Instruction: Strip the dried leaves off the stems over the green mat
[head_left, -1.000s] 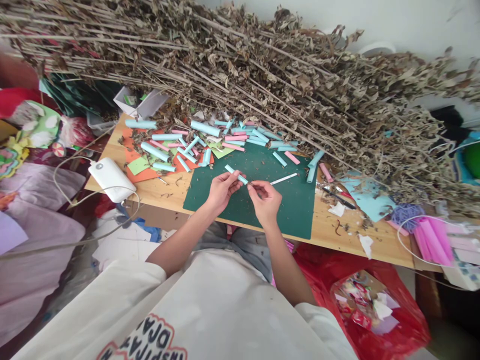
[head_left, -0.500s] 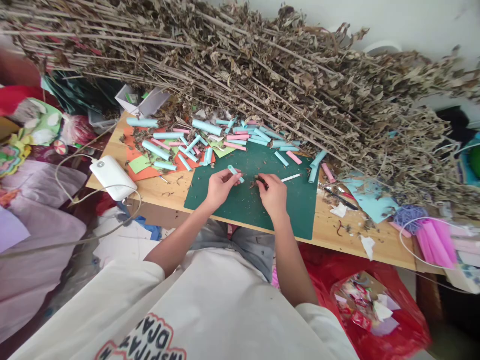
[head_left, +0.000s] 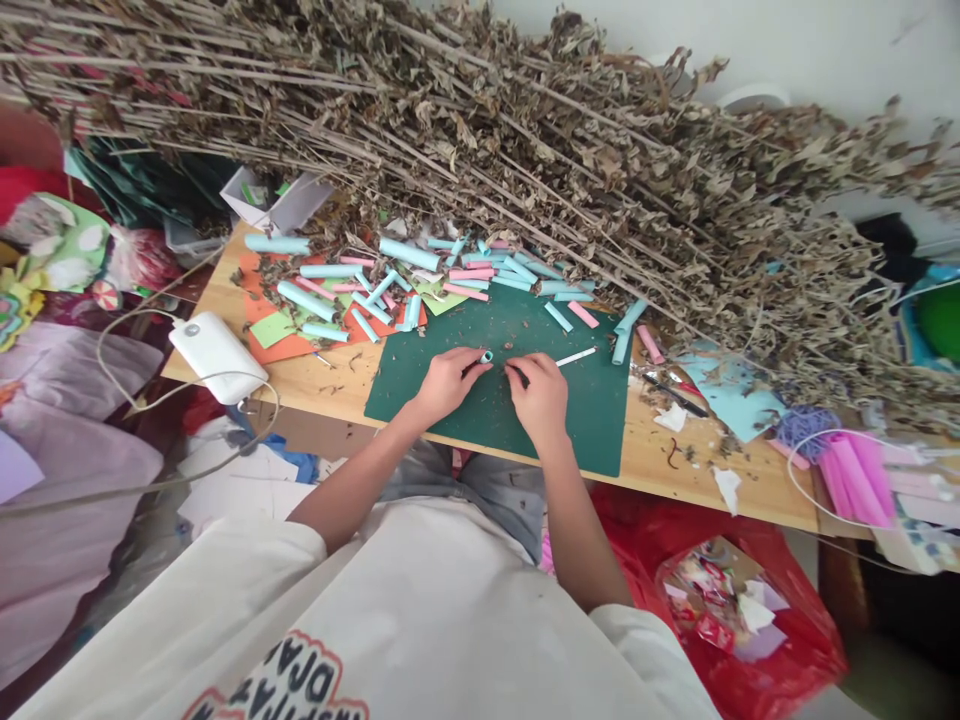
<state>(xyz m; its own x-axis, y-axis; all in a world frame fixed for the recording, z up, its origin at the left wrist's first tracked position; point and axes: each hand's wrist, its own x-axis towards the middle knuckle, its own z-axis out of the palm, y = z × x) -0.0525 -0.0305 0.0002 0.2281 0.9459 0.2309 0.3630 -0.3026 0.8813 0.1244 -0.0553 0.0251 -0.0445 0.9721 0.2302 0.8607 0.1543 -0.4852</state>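
Note:
Over the green cutting mat [head_left: 495, 420], my left hand [head_left: 448, 383] pinches a short light-blue paper tube [head_left: 487, 357] between thumb and fingers. The tube's open round end faces up toward me. Just to its right, my right hand [head_left: 538, 398] has its thumb and fingertips pressed together. What they pinch, if anything, is too small to make out. A slim white stick [head_left: 576, 356] lies on the mat beyond the right hand's knuckles. Several blue paper tubes [head_left: 410, 253] and pink paper tubes [head_left: 471, 274] are strewn behind the hands, with dry leaf crumbs among them.
A big heap of dried leafy stems [head_left: 480, 130] covers the back of the wooden table [head_left: 720, 480]. On the left lies a white power bank [head_left: 217, 357] with a cable. A red plastic bag [head_left: 795, 610] of scraps sits below the right edge, near purple yarn [head_left: 806, 432].
The blue tube in my left hand has turned from lying slanted to showing its open end. Dried leaf bits seen at my right fingertips are now barely visible. The view shifted slightly.

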